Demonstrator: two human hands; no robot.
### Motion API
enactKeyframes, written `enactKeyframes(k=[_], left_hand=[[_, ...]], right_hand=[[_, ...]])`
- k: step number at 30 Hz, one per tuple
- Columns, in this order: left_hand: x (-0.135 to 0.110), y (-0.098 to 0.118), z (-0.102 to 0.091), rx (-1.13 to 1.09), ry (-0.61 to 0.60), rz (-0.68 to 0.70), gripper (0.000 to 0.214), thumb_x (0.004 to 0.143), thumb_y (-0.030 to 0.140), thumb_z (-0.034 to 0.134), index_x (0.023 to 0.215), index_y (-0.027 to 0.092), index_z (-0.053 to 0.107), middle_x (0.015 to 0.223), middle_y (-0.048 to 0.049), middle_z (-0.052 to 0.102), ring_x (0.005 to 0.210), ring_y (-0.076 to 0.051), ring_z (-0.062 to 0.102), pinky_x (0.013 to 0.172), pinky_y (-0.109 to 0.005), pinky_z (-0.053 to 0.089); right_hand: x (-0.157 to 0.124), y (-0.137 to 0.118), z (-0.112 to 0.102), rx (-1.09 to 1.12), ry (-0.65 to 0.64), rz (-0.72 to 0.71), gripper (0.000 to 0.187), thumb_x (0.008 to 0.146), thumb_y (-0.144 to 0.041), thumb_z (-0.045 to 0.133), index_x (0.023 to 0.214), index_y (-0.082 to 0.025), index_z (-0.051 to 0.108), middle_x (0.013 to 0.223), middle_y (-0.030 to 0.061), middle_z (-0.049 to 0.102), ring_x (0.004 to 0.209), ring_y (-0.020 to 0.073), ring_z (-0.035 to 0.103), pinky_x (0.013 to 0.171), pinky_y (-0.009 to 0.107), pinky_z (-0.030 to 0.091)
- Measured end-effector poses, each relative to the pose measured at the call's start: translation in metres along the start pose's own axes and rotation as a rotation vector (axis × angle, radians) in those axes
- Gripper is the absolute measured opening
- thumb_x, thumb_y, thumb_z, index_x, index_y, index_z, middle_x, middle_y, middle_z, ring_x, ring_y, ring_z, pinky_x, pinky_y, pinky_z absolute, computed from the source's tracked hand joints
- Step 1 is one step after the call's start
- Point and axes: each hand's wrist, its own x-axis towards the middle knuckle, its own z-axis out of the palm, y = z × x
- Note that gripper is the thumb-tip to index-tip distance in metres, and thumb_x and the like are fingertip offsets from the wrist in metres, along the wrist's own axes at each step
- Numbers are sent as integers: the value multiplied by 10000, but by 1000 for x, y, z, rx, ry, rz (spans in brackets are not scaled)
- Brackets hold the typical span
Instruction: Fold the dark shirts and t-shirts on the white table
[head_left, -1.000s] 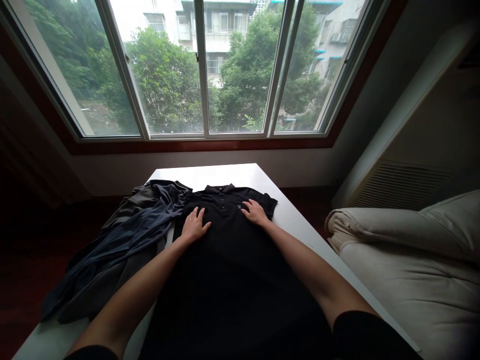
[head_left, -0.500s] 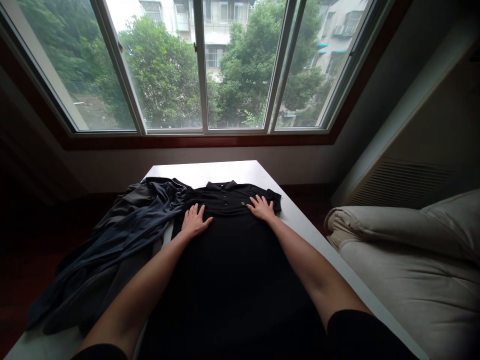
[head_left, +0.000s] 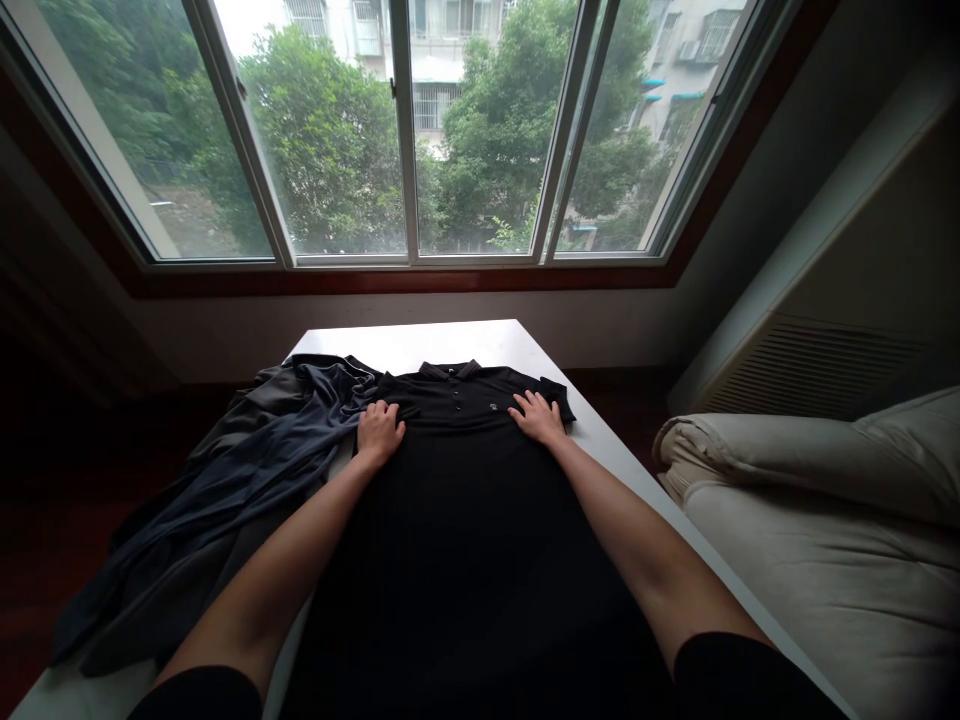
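A black polo shirt (head_left: 465,480) lies face up, its buttoned collar at the far end and a small light logo on the chest. At its left shoulder side, my left hand (head_left: 381,432) has its fingers curled down and closed on the cloth by the sleeve; the fingertips are partly hidden. Over on the right of the chest, my right hand (head_left: 538,415) rests flat with fingers spread, near the other sleeve. The shirt's lower part merges with my dark clothing, so its hem cannot be made out.
Dark blue and grey clothes (head_left: 262,470) lie heaped along the left side of the white table (head_left: 420,343), hanging over its edge. To the right stands a beige sofa (head_left: 810,520). A wide window (head_left: 412,160) is beyond the table.
My left hand has shifted slightly left and its spread fingers have curled onto the cloth. My right hand has moved a little right, along with the shirt's collar and right sleeve.
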Motion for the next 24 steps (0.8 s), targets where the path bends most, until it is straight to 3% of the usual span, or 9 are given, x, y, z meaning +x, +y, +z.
enactKeyframes(k=[3,6,11,13,20,24], left_hand=[[5,-7,-13,43,0,11,317,961,358,529,1122,154,711,1217,-196,643,1254,-380,493,1080,-517,340],[13,-5,-21,16,-3,4,262,964,312,506,1078,178,700,1185,-171,674,1216,-351,553,1064,-484,364],[35,19,-31,-185,-15,-293,283,1008,376,453,1136,231,658,1144,-117,726,1036,-298,680,838,-360,471],[44,34,-34,-250,-9,-309,284,1017,386,450,1147,235,653,1145,-110,735,1045,-291,686,808,-337,472],[56,93,-18,-255,-34,-26,308,1045,352,397,1178,206,633,1201,-120,692,1082,-255,651,868,-322,469],[47,117,3,-221,-124,114,230,971,364,529,973,204,694,1145,-113,678,1087,-277,616,913,-353,471]], right_hand=[[0,0,1,4,22,-5,650,1047,-629,293,1610,-314,375,1709,74,255,1576,299,152,1251,580,77],[0,2,3,16,47,-12,645,1041,-633,320,1597,-318,398,1696,71,291,1572,292,182,1254,573,92],[1,5,6,25,86,-18,629,1036,-620,359,1583,-317,426,1681,69,328,1564,284,224,1255,558,126],[2,6,6,27,94,-15,627,1035,-615,369,1579,-311,435,1676,74,340,1561,286,236,1255,556,134],[3,11,10,53,114,-41,640,1011,-638,417,1554,-305,478,1665,74,363,1554,280,257,1259,527,145],[5,12,13,61,134,-35,633,1010,-634,425,1546,-302,490,1657,82,375,1546,284,275,1256,529,149]])
